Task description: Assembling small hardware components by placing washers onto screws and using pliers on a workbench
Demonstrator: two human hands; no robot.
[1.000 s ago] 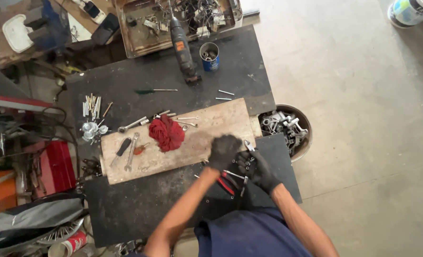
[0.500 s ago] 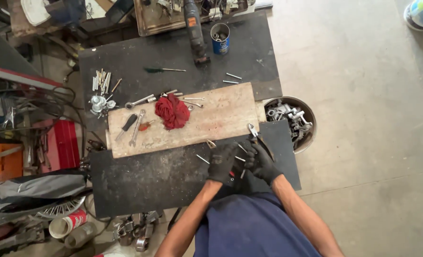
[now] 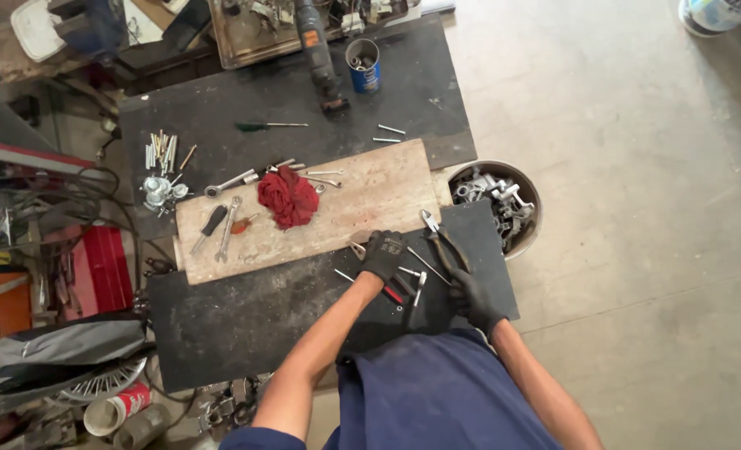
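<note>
My left hand (image 3: 384,254), in a black glove, rests knuckles up at the near edge of a wooden board (image 3: 370,196), fingers curled over small metal pieces (image 3: 357,248); what it grips is hidden. My right hand (image 3: 472,297), also gloved, closes around the handle ends of a pair of pliers (image 3: 439,236) lying on the black mat (image 3: 245,317). Between the hands lie a small wrench (image 3: 419,287), a thin rod (image 3: 427,265) and a red-handled tool (image 3: 394,293).
A red rag (image 3: 288,197), wrenches (image 3: 228,227) and a ratchet (image 3: 233,181) lie on the board. A round tub of metal parts (image 3: 503,204) stands to the right. Behind are a blue can (image 3: 364,65), a drill (image 3: 317,50), loose bolts (image 3: 162,150) and a cluttered tray.
Both hands have come back from the board's right corner toward my body, the left now at the board's near edge. The pliers now lie in plain view by my right hand.
</note>
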